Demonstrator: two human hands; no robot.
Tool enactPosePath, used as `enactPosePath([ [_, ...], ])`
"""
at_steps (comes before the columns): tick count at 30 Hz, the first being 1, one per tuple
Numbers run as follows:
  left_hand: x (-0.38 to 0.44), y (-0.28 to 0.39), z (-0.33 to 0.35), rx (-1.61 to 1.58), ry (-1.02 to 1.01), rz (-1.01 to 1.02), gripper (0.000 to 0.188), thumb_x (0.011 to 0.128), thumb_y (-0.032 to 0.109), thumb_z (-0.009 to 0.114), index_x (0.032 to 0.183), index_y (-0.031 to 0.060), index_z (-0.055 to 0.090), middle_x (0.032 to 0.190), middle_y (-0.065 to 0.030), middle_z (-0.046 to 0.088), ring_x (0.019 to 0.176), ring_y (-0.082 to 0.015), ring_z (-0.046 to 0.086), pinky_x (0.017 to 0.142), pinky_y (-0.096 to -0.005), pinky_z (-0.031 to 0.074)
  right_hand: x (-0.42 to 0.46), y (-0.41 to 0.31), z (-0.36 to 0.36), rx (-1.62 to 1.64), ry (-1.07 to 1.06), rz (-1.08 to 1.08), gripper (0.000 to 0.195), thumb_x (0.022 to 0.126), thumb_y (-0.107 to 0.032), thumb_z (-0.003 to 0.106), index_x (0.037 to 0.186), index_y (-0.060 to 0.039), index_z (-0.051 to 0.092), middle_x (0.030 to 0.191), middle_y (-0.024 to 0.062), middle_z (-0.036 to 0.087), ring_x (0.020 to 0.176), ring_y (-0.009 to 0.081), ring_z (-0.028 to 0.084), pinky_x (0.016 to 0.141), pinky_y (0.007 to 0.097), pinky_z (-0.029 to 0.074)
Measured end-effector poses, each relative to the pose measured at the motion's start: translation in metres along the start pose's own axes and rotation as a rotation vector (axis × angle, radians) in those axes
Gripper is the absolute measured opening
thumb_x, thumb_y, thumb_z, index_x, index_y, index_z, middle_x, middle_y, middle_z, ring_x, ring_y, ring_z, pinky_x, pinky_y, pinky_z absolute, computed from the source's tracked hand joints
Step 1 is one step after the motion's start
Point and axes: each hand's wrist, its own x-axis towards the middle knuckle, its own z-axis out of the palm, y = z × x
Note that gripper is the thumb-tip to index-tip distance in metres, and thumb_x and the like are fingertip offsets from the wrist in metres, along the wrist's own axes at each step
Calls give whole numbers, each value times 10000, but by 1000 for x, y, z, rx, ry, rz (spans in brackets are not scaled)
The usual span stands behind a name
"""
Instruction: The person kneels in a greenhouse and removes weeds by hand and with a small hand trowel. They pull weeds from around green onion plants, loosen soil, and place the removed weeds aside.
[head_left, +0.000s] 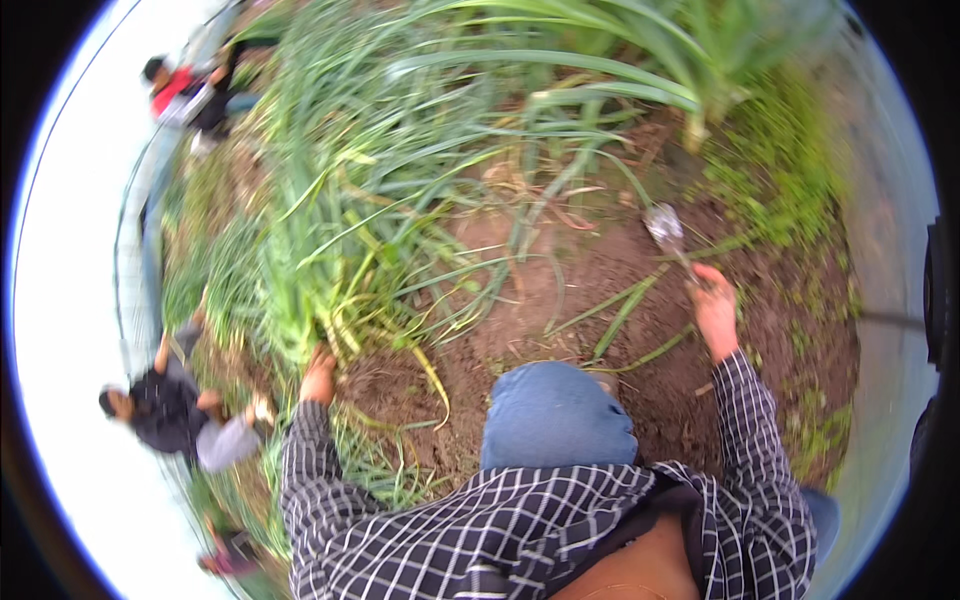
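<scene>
My right hand (716, 307) grips the handle of a small metal hand trowel (664, 226), its blade pointing away from me above the bare soil. To the left, my left hand (318, 376) is at the base of a heap of green leafy onion-like plants (304, 319). Its fingers touch the pale stalk ends, but blur hides whether they close around any. Long loose leaves (626, 315) lie on the soil between my hands, and a yellowing stalk (429, 371) curves down near my left hand.
More onion-like plants (697, 97) stand rooted ahead on the right, beside low weeds (787, 180). A translucent plastic sheet wall (889, 262) runs along the right. On the left are a person in dark clothes (165, 409), another in red (180, 90), and a third, partly visible (229, 555).
</scene>
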Motion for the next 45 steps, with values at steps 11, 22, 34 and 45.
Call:
enactPosePath([
  [11,102,291,-149,-312,-170,634,262,852,200,512,1041,35,588,837,-210,608,774,-274,619,690,-367,479,37,19,-54,-488,154,-227,147,729,-83,573,838,0,624,899,154,628,858,268,595,774,353,471],
  [22,288,666,-152,-1196,267,849,359,796,127,582,1094,-51,493,1012,-227,580,964,-316,555,864,-345,414,156,-13,-87,-1257,-334,-643,142,682,-136,554,621,-63,659,653,92,614,703,253,609,736,360,480],
  [34,348,720,-135,-1652,-57,649,219,777,196,687,706,39,553,648,13,512,562,-80,427,524,-246,358,172,10,8,-599,105,19,163,743,-105,518,758,3,639,798,154,622,792,290,610,716,347,495],
  [45,324,696,-155,-2266,-420,373,140,840,189,509,719,131,471,527,24,339,423,-117,301,389,-286,296,161,110,41,54,127,-89,218,890,10,390,1060,83,506,686,73,533,590,114,497,559,229,447],
])
